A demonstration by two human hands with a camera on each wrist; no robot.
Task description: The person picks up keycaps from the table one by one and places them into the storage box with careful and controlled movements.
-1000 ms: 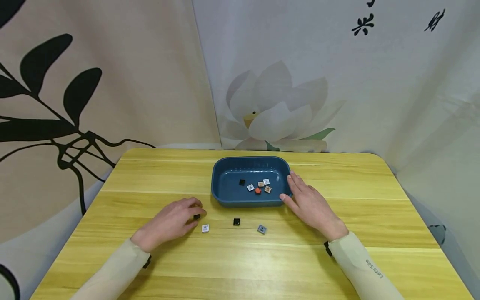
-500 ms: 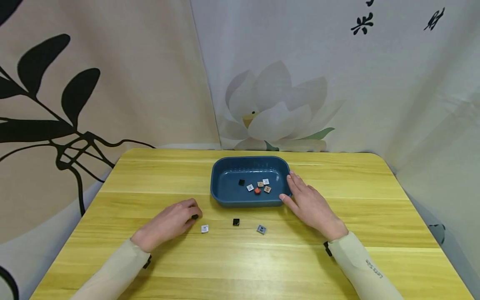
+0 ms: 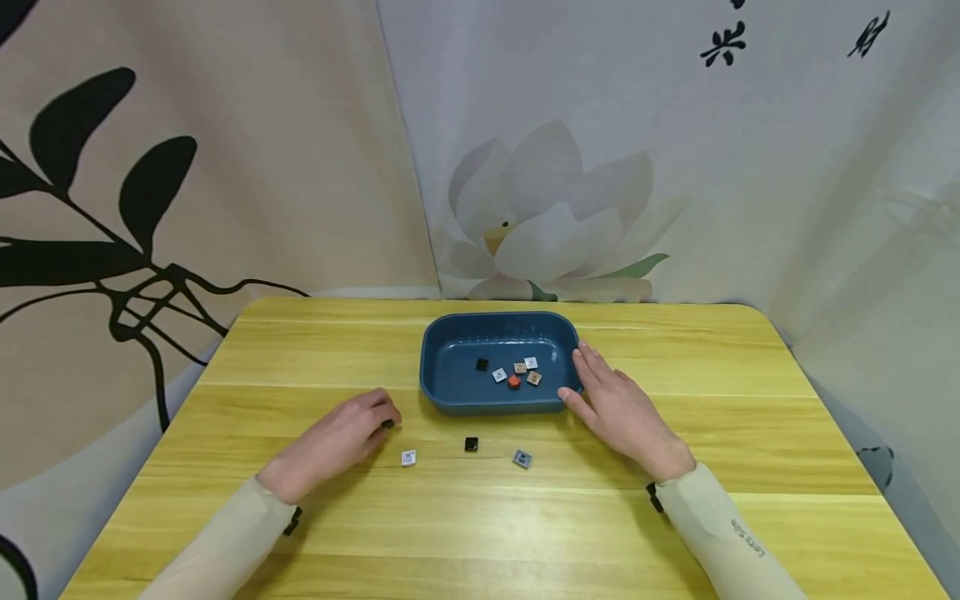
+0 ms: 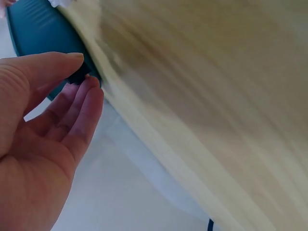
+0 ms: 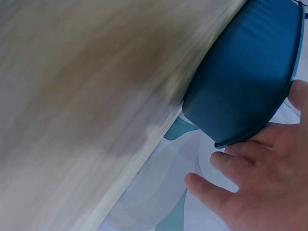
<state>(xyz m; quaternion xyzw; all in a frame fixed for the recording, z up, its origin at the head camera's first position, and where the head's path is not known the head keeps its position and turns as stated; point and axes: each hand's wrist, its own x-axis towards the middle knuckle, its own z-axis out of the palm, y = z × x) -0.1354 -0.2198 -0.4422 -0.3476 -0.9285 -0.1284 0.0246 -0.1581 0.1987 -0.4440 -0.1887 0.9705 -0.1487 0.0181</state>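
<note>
My left hand (image 3: 336, 437) pinches a small black keycap (image 3: 387, 423) between thumb and fingers, left of the blue tray (image 3: 495, 409). In the left wrist view, the dark keycap (image 4: 79, 74) shows only in part between thumb and fingertips. On the table near that hand lie a white keycap (image 3: 408, 457), another black keycap (image 3: 471, 444) and a grey-blue keycap (image 3: 522, 458). My right hand (image 3: 626, 408) rests against the tray's right end with its fingers extended. The right wrist view has those fingers at the rim of the blue tray (image 5: 240, 72).
Inside the tray sit several small pieces, among them a black one (image 3: 482, 364), a white one (image 3: 499, 375) and a red one (image 3: 513, 381). The wooden table (image 3: 600, 533) ends at the back before a printed curtain (image 3: 562, 167).
The black keycap has shifted slightly left and up with my left hand, its fingers drawn in closer around it. My right hand keeps its place on the tray.
</note>
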